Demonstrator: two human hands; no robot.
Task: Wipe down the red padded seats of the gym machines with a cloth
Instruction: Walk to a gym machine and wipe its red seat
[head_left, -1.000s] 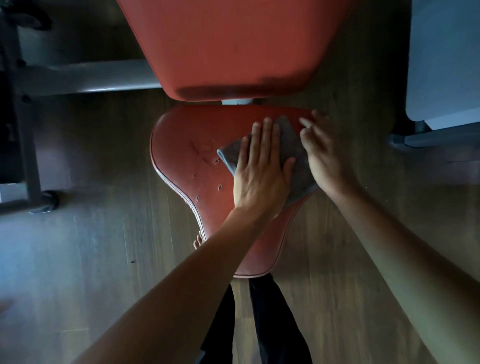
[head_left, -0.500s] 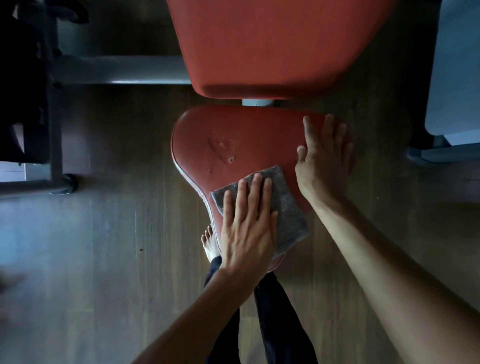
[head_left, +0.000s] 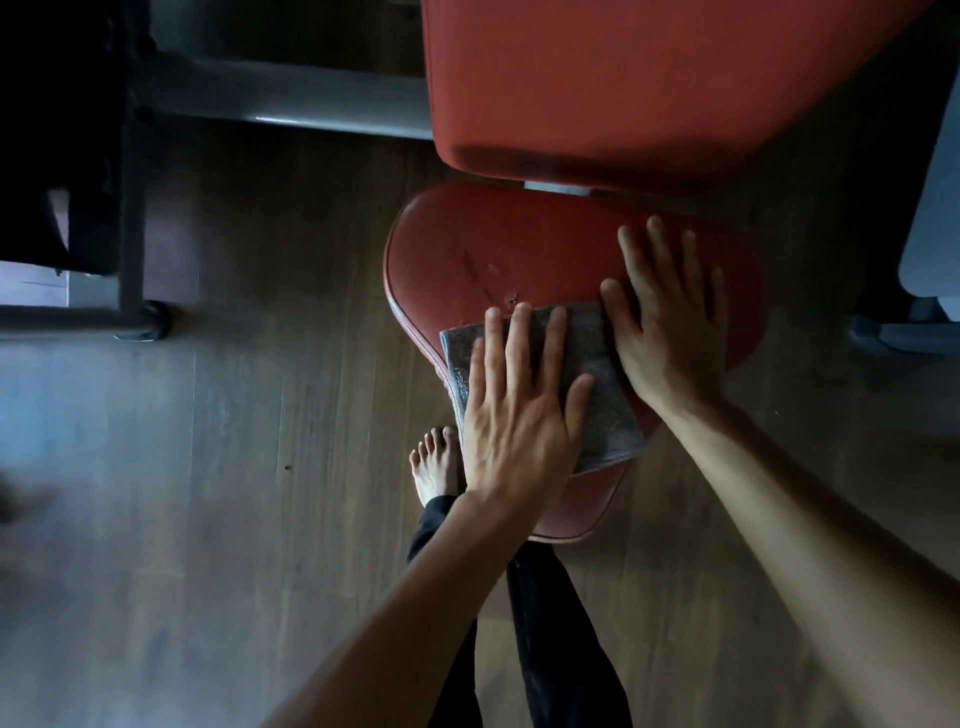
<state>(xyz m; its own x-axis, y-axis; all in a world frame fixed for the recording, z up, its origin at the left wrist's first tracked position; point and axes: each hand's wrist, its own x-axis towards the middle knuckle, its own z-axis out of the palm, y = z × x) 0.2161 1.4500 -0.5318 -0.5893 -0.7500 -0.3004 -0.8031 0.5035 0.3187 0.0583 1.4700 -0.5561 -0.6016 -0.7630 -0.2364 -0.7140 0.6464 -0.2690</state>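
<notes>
**Q:** What have you got hold of?

**A:** Nothing pinched. My left grip (head_left: 511, 410) lies flat with the fingers straight, pressing the grey cloth (head_left: 613, 426) onto the red seat (head_left: 519, 244). My right grip (head_left: 670, 332) is just as flat and spread on bare padding, its thumb right against the cloth's far edge. The cloth sits on the near left part of the seat.

**Q:** What could go wrong?

**A:** The cloth's left corner looks to reach the seat's rim. Only palm pressure holds it, so I judge a hard stroke toward me could slide it off onto the floor (head_left: 234, 467), next to my bare foot (head_left: 436, 462). There are also scuffs and a small nick (head_left: 511, 299) in the padding just beyond my fingertips. Rough fabric dragged across them might snag and worsen the tear. The far half of the seat, under the backrest (head_left: 623, 78), is easy to skip, since my right grip covers part of it.

**Q:** And the seat and the room?

**A:** The seat is smooth red vinyl with piped edging, narrowing toward me. The backrest matches it. The floor is dark wood planks and the light is dim. A grey frame bar (head_left: 291, 98) runs to the left, with a dark upright post (head_left: 130, 234) beyond it. Pale equipment shows at the right edge, but I can't tell what it is.
</notes>
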